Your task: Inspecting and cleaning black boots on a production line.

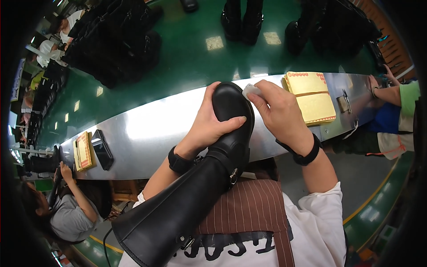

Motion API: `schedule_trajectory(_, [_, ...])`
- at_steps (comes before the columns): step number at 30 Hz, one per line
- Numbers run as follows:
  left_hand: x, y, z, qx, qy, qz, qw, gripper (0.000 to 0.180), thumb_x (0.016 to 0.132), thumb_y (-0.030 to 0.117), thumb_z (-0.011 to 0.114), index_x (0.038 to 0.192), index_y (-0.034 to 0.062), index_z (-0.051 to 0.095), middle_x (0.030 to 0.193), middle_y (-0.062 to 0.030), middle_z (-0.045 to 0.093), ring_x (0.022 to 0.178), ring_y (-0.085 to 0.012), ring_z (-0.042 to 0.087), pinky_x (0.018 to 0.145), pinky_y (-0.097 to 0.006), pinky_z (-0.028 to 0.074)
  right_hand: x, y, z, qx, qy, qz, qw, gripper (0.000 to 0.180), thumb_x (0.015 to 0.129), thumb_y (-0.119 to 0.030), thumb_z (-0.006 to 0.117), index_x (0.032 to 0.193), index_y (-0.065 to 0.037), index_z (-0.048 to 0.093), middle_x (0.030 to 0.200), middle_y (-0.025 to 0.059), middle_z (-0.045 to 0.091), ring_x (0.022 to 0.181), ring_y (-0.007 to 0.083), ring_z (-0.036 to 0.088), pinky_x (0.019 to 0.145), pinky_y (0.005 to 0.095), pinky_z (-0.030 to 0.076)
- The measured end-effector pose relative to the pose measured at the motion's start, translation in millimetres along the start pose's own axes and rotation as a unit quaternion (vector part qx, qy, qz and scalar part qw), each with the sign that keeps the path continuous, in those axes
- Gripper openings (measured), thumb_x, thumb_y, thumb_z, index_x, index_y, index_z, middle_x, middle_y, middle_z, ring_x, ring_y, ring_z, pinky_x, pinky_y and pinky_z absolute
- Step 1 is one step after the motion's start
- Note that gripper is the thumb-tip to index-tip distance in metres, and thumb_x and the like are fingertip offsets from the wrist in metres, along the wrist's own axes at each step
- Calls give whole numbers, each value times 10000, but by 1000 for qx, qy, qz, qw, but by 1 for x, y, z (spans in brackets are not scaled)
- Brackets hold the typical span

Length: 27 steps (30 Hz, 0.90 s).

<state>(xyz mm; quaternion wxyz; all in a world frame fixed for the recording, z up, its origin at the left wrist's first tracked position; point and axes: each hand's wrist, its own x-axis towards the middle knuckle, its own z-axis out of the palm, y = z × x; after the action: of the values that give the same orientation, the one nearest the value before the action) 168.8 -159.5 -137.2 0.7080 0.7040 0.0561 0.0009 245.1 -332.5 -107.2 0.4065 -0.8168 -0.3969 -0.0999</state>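
Note:
A tall black boot (pixel 178 198) lies slantwise across my lap and the metal bench edge, its rounded toe pointing away and its shaft toward me at the lower left. Buckled straps show at the ankle and near the top of the shaft. My left hand (pixel 213 120) is wrapped round the forefoot, thumb across the upper. Between the thumb and fingers of my right hand (pixel 278 107) is a small white block (pixel 251 91), held against the right side of the toe near the sole edge. What the block is made of cannot be told.
The shiny metal bench (pixel 164 113) carries yellow printed paper stacks (pixel 313 98), a small metal tool (pixel 345 101), a black phone (pixel 102 149) and another yellow pad (pixel 82 151). Black boots (pixel 242 20) stand beyond on the green surface. Co-workers sit at left (pixel 73 218) and right (pixel 391 95).

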Motion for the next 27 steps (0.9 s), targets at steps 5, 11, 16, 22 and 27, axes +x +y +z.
schedule_trajectory(5, [-2, 2, 6, 12, -9, 35, 999, 921, 690, 197, 812, 1397, 7, 252, 1203, -156, 513, 1118, -239, 538, 966, -347, 447, 17, -8, 2, -20, 47, -65, 997, 145, 883, -91, 621, 851, -16, 501, 735, 147, 562, 669, 360, 576, 579, 420, 451])
schedule_trajectory(11, [-4, 4, 5, 27, 11, 38, 999, 906, 689, 178, 802, 1393, 12, 256, 1200, -151, 513, 1116, -235, 537, 963, -346, 449, 12, -8, -8, -55, -66, 6, 996, 145, 897, -99, 607, 845, -16, 499, 738, 161, 576, 671, 368, 581, 580, 422, 454])
schedule_trajectory(16, [-3, 5, 6, 24, -3, 31, 999, 902, 690, 170, 799, 1391, 13, 253, 1198, -152, 518, 1111, -234, 545, 959, -349, 454, 13, -5, -9, -41, 1, -39, 998, 160, 906, -122, 599, 839, -16, 500, 734, 167, 578, 673, 374, 582, 586, 430, 457])
schedule_trajectory(22, [-3, 7, 10, 62, 0, 49, 997, 894, 691, 173, 796, 1386, 14, 258, 1194, -154, 520, 1099, -232, 551, 954, -345, 456, 22, -8, -12, -48, -25, -44, 998, 163, 904, -127, 598, 841, -12, 501, 741, 166, 583, 682, 376, 587, 592, 440, 456])
schedule_trajectory(27, [-2, 7, 12, 62, -27, 43, 997, 898, 687, 186, 800, 1387, 18, 263, 1195, -152, 518, 1098, -234, 551, 958, -337, 450, 19, -11, -24, -33, -31, -33, 998, 158, 903, -127, 596, 849, -10, 505, 741, 169, 583, 687, 380, 585, 597, 441, 455])
